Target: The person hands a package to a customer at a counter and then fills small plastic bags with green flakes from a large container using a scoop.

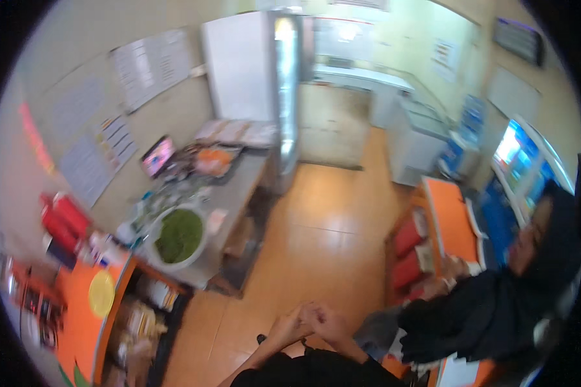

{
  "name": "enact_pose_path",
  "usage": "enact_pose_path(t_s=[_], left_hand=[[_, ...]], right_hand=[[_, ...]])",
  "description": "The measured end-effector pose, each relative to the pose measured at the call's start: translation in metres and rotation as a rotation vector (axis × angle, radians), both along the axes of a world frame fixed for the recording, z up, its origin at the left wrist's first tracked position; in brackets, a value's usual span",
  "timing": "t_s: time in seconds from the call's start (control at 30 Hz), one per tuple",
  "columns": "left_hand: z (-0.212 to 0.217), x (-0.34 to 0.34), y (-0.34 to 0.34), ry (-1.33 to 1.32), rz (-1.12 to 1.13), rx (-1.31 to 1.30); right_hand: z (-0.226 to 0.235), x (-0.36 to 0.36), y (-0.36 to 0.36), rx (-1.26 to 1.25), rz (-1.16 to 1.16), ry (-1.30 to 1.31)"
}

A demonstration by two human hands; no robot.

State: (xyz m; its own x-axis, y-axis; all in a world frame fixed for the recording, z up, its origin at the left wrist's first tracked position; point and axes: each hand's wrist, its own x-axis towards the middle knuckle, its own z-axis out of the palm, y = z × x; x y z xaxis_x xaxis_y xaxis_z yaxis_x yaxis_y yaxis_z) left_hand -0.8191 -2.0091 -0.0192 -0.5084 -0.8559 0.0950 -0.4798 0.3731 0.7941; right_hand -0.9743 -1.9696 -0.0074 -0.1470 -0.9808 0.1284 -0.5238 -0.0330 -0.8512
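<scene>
In front of my body, low in the head view, my left hand (295, 324) and my right hand (328, 322) meet with their fingers drawn together and touching. Both look closed. Whatever lies between them, if anything, is hidden and blurred. Orange-brown floor tiles (258, 309) stretch beyond them. Off to the left, a white bucket (208, 244) full of chopped green leaves sits at the near end of a grey table (239, 193), well away from both hands.
Close on my right stands a person in black (471, 316), beside an orange-topped counter (448, 219). An orange counter (77, 309) with a yellow round lid (101, 293) is at left. Farther off are a tall fridge (242, 71), a chest freezer (419, 138) and a water dispenser (465, 145).
</scene>
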Motion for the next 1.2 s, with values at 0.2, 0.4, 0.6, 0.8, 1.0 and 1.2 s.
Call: enact_pose_path(t_s=[0.2,0.4,0.6,0.8,1.0,1.2], left_hand=[[-0.057,0.021,-0.014,0.207,0.143,0.01],[0.01,0.005,-0.005,-0.065,0.055,0.02],[-0.015,0.012,-0.011,0.027,-0.13,-0.07],[-0.013,0.021,-0.012,-0.24,-0.18,-0.085],[-0.014,0.021,-0.013,-0.304,-0.155,-0.121],[0.005,0.012,-0.013,-0.247,-0.131,-0.199]], right_hand=[[0.01,0.02,-0.01,0.066,-0.035,-0.056],[0.006,0.01,0.0,-0.188,-0.007,-0.004],[0.002,0.004,-0.003,0.186,0.289,0.104],[-0.016,0.01,-0.006,0.26,0.213,0.195],[-0.002,0.014,-0.009,0.348,0.176,0.259],[-0.013,0.018,-0.01,0.275,0.086,0.165]])
